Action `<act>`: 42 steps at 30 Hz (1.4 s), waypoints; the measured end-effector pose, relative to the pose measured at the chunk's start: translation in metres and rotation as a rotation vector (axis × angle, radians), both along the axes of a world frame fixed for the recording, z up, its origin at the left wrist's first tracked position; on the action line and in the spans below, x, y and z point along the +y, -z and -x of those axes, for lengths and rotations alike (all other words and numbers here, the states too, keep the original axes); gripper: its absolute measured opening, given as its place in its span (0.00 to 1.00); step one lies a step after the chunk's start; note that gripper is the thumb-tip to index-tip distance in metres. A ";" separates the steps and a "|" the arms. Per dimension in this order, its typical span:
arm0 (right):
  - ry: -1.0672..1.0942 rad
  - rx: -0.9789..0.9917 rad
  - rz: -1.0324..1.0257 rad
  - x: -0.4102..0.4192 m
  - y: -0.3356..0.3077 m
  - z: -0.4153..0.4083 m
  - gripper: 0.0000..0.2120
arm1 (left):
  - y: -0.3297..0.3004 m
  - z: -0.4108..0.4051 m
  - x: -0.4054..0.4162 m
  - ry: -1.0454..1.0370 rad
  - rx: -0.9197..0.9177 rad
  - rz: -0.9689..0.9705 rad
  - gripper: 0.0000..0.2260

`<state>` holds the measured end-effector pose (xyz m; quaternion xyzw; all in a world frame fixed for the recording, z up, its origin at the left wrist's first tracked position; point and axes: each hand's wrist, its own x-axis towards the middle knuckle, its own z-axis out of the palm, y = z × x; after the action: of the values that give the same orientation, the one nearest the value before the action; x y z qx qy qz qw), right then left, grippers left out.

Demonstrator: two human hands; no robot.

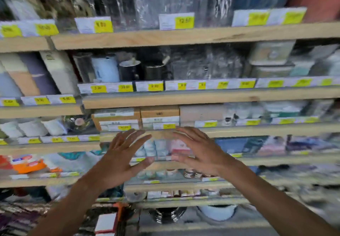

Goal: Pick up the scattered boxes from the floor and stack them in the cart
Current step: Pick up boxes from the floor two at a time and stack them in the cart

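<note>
My left hand [122, 159] and my right hand [200, 152] are raised in front of me at mid-height, palms facing each other, fingers spread, with nothing between them. Both are empty. They hang before a wall of wooden store shelves [184, 36]. At the bottom of the view an orange cart frame [120, 212] shows, with a white and red box [106, 223] beside it. The floor and any scattered boxes are out of sight. The picture is blurred by motion.
The shelves hold wrapped fabric, mugs [129, 70], brown cartons [160, 116], jars and packets, with yellow price tags [184, 22] along each edge. Metal bowls [167, 214] and a white basin [217, 211] sit on the lowest shelf.
</note>
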<state>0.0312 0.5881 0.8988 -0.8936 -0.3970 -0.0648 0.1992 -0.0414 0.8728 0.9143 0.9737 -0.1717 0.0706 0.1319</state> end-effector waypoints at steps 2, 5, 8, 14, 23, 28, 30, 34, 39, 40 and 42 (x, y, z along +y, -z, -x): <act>0.062 -0.020 -0.020 -0.052 -0.002 0.004 0.35 | -0.001 -0.011 -0.051 0.065 -0.020 -0.002 0.36; 0.144 0.000 -0.032 -0.122 -0.005 0.013 0.33 | -0.001 -0.026 -0.118 0.136 -0.033 -0.034 0.34; 0.232 0.015 -0.027 -0.188 -0.003 0.024 0.34 | -0.003 -0.037 -0.183 0.209 -0.044 -0.040 0.34; 0.450 0.056 -0.046 -0.318 0.005 0.066 0.35 | 0.004 -0.057 -0.309 0.397 0.008 -0.035 0.34; 0.857 0.030 -0.019 -0.464 0.011 0.150 0.37 | 0.012 -0.076 -0.490 0.742 0.115 -0.029 0.38; 1.107 0.054 0.006 -0.507 0.012 0.200 0.40 | 0.021 -0.081 -0.580 0.980 0.075 -0.015 0.39; 1.189 0.066 0.026 -0.520 0.011 0.217 0.41 | 0.023 -0.078 -0.613 1.072 0.078 0.013 0.40; 1.377 0.069 0.025 -0.542 0.007 0.253 0.43 | 0.025 -0.077 -0.671 1.234 0.100 0.022 0.39; 1.578 0.058 0.047 -0.560 0.003 0.295 0.44 | 0.032 -0.072 -0.722 1.425 0.111 0.036 0.37; 1.611 0.059 0.048 -0.561 0.004 0.302 0.44 | 0.035 -0.071 -0.732 1.448 0.131 0.027 0.37; 1.668 0.073 0.046 -0.560 0.008 0.317 0.45 | 0.042 -0.067 -0.752 1.497 0.148 0.001 0.37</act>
<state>-0.2855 0.0285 0.8905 -0.8999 0.4002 -0.1538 0.0804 0.0253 0.1209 0.8720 0.5989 -0.7786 -0.1036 0.1561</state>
